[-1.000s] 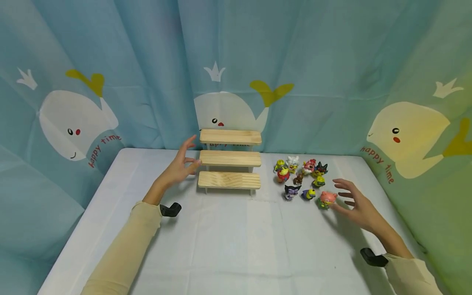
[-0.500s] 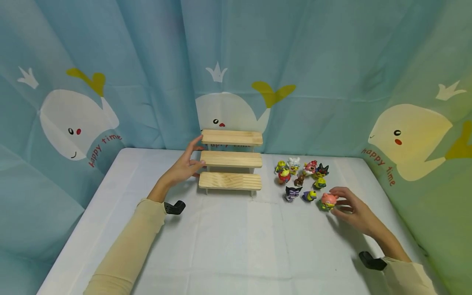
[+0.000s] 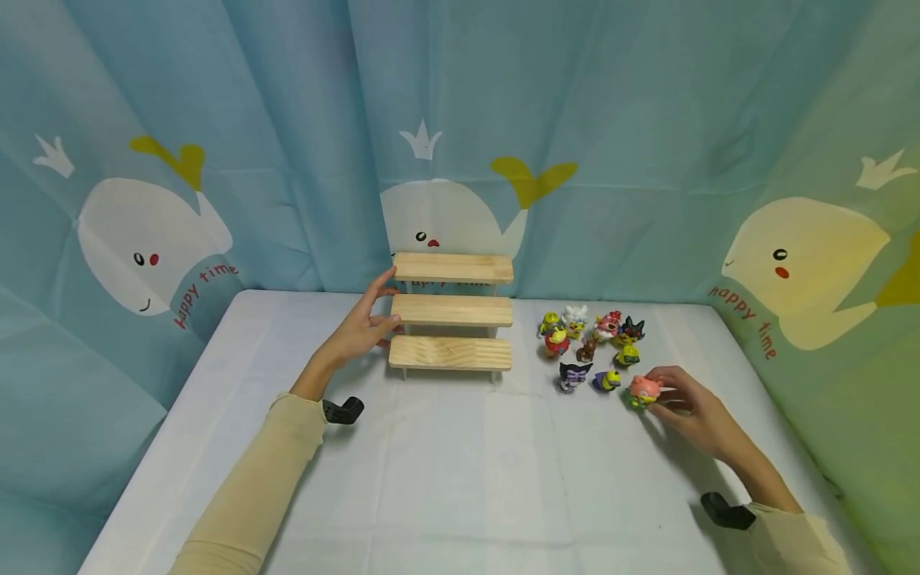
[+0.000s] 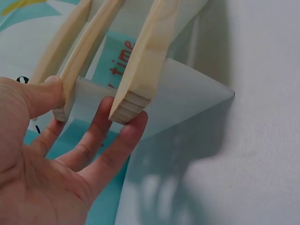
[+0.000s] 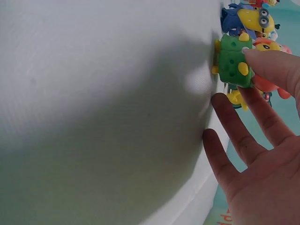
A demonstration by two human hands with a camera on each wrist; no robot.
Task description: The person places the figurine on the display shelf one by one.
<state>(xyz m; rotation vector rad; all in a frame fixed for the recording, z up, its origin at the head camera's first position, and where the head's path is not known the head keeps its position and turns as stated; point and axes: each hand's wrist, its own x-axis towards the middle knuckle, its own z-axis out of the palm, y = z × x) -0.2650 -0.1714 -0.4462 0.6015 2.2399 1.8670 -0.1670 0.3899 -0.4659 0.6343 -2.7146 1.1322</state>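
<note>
A three-tier wooden display stand (image 3: pixel 451 310) stands at the back of the table. My left hand (image 3: pixel 357 327) holds its left end. In the left wrist view the thumb (image 4: pixel 47 96) presses on the end of the middle board, and fingertips touch the end of the front board (image 4: pixel 143 70). My right hand (image 3: pixel 700 415) pinches a small toy figurine (image 3: pixel 644 390) with a pink head and green body between thumb and forefinger. The right wrist view shows its dotted green body (image 5: pixel 232 61) close over the cloth, the other fingers spread beside it.
Several more small figurines stand right of the stand, among them a black-and-purple one (image 3: pixel 573 375), a yellow-and-blue one (image 3: pixel 607 381) and a white-haired one (image 3: pixel 575 319). A blue curtain (image 3: pixel 618 104) with whale prints hangs behind the white-covered table (image 3: pixel 460 479).
My left hand has come right onto the end of the stand and taken hold of it. My right hand has closed its thumb and forefinger on the pink-headed figurine.
</note>
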